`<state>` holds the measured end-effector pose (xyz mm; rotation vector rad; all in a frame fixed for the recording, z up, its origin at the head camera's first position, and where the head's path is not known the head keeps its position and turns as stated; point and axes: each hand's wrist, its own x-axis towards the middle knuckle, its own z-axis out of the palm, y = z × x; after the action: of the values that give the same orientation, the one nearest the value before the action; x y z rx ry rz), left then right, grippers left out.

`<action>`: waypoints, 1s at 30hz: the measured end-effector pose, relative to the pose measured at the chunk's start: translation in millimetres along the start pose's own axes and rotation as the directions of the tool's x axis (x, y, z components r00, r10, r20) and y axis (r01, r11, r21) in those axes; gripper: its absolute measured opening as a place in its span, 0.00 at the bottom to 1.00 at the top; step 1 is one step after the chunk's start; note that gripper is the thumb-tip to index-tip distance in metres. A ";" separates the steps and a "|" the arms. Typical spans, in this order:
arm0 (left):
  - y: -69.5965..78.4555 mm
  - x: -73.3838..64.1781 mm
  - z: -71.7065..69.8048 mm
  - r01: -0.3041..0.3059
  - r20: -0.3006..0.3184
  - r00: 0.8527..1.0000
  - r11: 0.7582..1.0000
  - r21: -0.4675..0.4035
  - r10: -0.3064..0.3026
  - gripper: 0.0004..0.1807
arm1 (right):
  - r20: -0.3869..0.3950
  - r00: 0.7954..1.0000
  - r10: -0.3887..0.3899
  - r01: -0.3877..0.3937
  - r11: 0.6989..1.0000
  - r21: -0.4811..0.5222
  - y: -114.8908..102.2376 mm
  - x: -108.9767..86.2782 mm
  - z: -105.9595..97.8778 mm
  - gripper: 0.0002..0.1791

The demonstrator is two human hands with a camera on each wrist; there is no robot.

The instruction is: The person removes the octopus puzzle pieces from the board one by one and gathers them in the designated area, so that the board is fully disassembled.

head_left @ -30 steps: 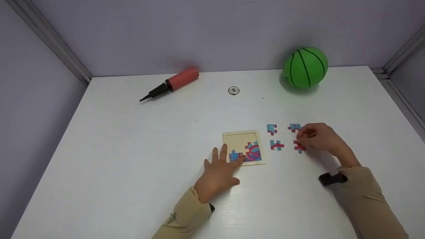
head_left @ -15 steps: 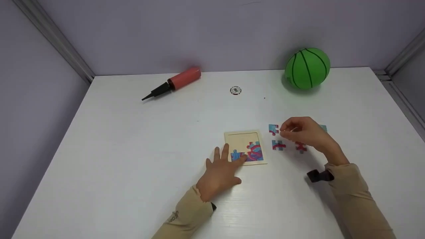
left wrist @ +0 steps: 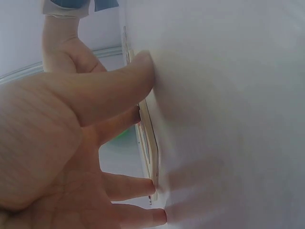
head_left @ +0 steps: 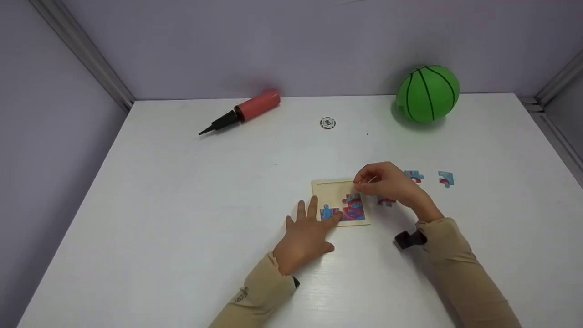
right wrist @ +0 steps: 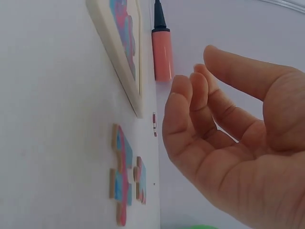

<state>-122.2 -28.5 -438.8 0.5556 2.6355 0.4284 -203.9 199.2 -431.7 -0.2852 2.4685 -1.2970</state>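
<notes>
- The puzzle tray (head_left: 329, 190) is laid flat on the table (head_left: 182, 218), just ahead of the left hand (head_left: 303, 241) and below the right hand (head_left: 387, 184); it is nearly square, so no clear long axis is shown, and its near edge is set almost level before the person.
- The fitted pieces (head_left: 354, 209) are ranged along that near edge and partly up the side toward the right hand.
- Just past the right hand's knuckles, one loose piece (head_left: 413, 176) is seen with a tab pointed right; farther right, a corner piece (head_left: 446, 178) is turned with its tab toward the person.
- The left hand is spread palm down, its fingers pointed away, the index fingertip rested on the fitted pieces.
- The right hand is arched over the tray's far right corner, thumb and fingertips drawn close; whether a piece is pinched cannot be told.
- A third loose piece (head_left: 386, 201) is partly covered by the right hand; both sleeves are cut off.
</notes>
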 end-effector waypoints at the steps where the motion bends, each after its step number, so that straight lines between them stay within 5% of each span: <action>1: 0.3 0.3 0.2 -0.001 0.001 1.000 1.000 0.002 0.001 0.36 | 0.007 1.000 -0.007 0.007 1.000 0.001 0.4 0.9 1.5 0.10; 18: 4.0 -2.1 -2.8 0.025 0.024 0.999 0.999 0.039 -0.026 0.37 | 0.092 0.995 0.032 -0.022 0.994 -0.108 -0.1 5.2 13.5 0.12; 30: 2.3 -0.5 -1.8 0.013 0.019 1.000 0.999 0.035 -0.013 0.37 | 0.081 0.996 -0.028 0.042 0.984 -0.173 -2.8 4.2 16.5 0.10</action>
<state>-121.8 -27.1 -436.2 0.5505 2.6313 0.3716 -201.4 183.7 -439.0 -0.4167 2.5241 -1.0622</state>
